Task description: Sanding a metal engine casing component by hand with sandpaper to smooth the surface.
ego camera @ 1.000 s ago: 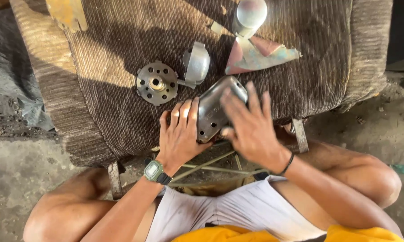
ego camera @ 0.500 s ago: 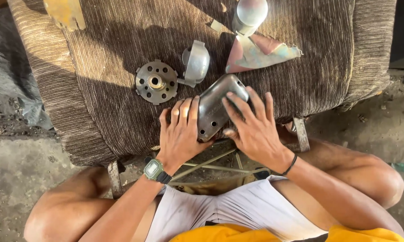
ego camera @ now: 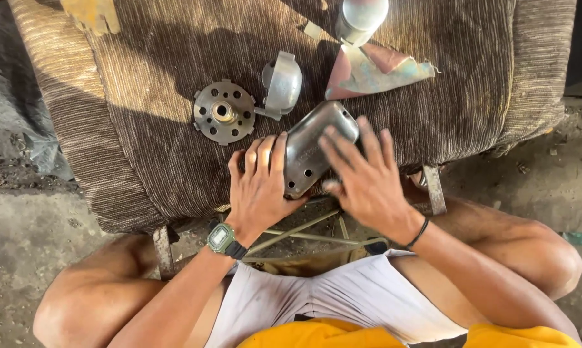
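A grey metal engine cover (ego camera: pixel 307 147), rounded and with small holes, lies on the near edge of a brown striped cushion (ego camera: pixel 162 129). My left hand (ego camera: pixel 260 183), with a wristwatch, holds its left side, fingers laid flat against it. My right hand (ego camera: pixel 363 180), with a black wristband, presses on its right side, fingers spread over the top. Whether the right hand holds anything under its fingers is hidden.
On the cushion lie a round toothed metal disc with holes (ego camera: pixel 224 111), a small curved metal cover (ego camera: pixel 282 84), a torn sheet of sandpaper (ego camera: pixel 371 69) and a metal cylinder (ego camera: pixel 360 16). Dirty concrete floor (ego camera: pixel 20 225) surrounds the metal-framed seat. My knees flank the frame.
My right hand has slid down and to the right along the cover, uncovering more of its top. The left hand has stayed in place.
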